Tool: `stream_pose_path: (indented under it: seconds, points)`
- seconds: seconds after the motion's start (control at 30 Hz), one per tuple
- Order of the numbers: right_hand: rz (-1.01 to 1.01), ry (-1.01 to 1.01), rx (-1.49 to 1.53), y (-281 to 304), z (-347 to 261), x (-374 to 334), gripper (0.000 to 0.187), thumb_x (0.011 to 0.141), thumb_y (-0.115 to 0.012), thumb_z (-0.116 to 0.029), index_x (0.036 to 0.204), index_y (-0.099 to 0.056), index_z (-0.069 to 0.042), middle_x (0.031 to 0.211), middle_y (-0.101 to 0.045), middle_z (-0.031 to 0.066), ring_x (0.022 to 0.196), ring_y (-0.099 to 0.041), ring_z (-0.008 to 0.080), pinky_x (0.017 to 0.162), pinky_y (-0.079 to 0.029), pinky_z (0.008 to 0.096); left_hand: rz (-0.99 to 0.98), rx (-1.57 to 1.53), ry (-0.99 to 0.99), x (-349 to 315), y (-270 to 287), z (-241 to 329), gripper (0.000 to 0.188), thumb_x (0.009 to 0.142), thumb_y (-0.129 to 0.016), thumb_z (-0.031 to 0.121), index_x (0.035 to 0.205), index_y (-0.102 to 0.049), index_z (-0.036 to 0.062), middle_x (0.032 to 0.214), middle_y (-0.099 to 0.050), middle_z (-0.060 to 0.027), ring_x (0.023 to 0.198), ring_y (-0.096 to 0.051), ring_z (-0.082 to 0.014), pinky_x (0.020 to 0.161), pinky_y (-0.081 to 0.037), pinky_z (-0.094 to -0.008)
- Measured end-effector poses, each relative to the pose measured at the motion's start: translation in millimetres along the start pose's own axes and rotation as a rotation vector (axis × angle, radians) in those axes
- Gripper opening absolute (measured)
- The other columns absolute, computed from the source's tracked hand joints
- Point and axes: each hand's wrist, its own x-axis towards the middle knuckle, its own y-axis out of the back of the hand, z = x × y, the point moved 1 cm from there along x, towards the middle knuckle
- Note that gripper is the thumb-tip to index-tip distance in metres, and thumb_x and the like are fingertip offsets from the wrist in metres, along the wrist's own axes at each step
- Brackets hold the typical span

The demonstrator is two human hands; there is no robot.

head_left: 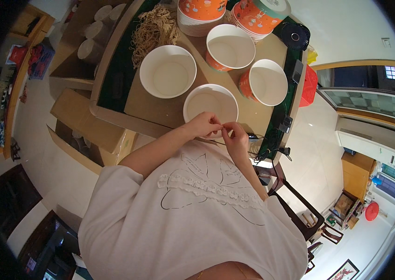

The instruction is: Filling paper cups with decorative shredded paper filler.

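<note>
At the near edge of the table, my left hand [201,125] and my right hand [236,138] meet with their fingertips pinched together. What lies between the fingers is too small to make out. Both hands are over the near rim of a white-lined paper bucket [210,99], partly hiding it. Three more open paper buckets stand around it: one to the left [168,72], one behind [230,45] and one to the right [268,84]. Their visible outsides are orange. A tangled heap of tan cords [154,33] lies at the far left of the table.
Nested stacks of orange buckets [201,23] stand at the far side. Cardboard boxes [88,122] holding pale cups sit left of the table. Along its right side are a dark round device [294,36] and black cables [266,150]. A dark chair [302,205] is at right.
</note>
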Motion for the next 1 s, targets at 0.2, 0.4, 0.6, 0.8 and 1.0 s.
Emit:
stream_pose_path:
  seconds: [0.2, 0.4, 0.6, 0.8, 1.0]
  points:
    - [0.001, 0.053, 0.0, 0.2, -4.5, 0.7, 0.012, 0.077, -0.064, -0.002, 0.088, -0.062, -0.004, 0.078, -0.06, 0.0081, 0.063, -0.058, 0.0176, 0.051, -0.044, 0.0277, 0.02, 0.023, -0.014, 2.4, 1.1, -4.2, 0.011, 0.086, -0.059, 0.01, 0.085, -0.055, -0.0002, 0.067, -0.058, -0.0063, 0.048, -0.05, -0.01, 0.04, -0.038, -0.0241]
    - [0.021, -0.011, 0.025, -2.2, 2.7, -0.3, 0.008, 0.077, -0.065, -0.002, 0.084, -0.061, -0.003, 0.076, -0.06, 0.008, 0.061, -0.057, 0.0177, 0.05, -0.044, 0.0283, 0.058, -0.025, 0.065, -0.3, 0.1, 1.2, 0.012, 0.087, -0.053, 0.01, 0.091, -0.051, -0.0009, 0.068, -0.059, -0.0088, 0.045, -0.051, -0.0129, 0.04, -0.04, -0.0268]
    - [0.018, 0.026, 0.018, -1.3, 2.3, 0.8, 0.007, 0.077, -0.065, -0.002, 0.082, -0.06, -0.003, 0.074, -0.06, 0.0082, 0.061, -0.057, 0.0187, 0.05, -0.044, 0.0288, 0.061, -0.074, 0.081, -4.7, -3.9, 10.7, 0.015, 0.088, -0.055, 0.012, 0.095, -0.052, -0.0003, 0.069, -0.059, -0.0083, 0.047, -0.051, -0.0125, 0.043, -0.043, -0.0269]
    - [0.012, 0.027, 0.006, 0.8, -1.5, 0.8, 0.006, 0.077, -0.064, -0.003, 0.082, -0.06, -0.003, 0.075, -0.06, 0.0082, 0.06, -0.057, 0.0193, 0.05, -0.044, 0.029, -0.002, 0.063, -0.022, -2.9, -2.5, 5.4, 0.012, 0.086, -0.057, 0.011, 0.086, -0.059, -0.0009, 0.069, -0.06, -0.0069, 0.049, -0.053, -0.0112, 0.043, -0.045, -0.0259]
    - [0.003, 0.041, 0.011, 0.3, -0.8, 0.4, 0.006, 0.077, -0.065, -0.003, 0.081, -0.06, -0.003, 0.075, -0.059, 0.0083, 0.06, -0.057, 0.0198, 0.05, -0.044, 0.0289, 0.082, 0.171, -0.033, -1.8, 0.2, 2.1, 0.011, 0.084, -0.058, 0.009, 0.085, -0.06, -0.0013, 0.069, -0.062, -0.0065, 0.048, -0.056, -0.0117, 0.043, -0.048, -0.0264]
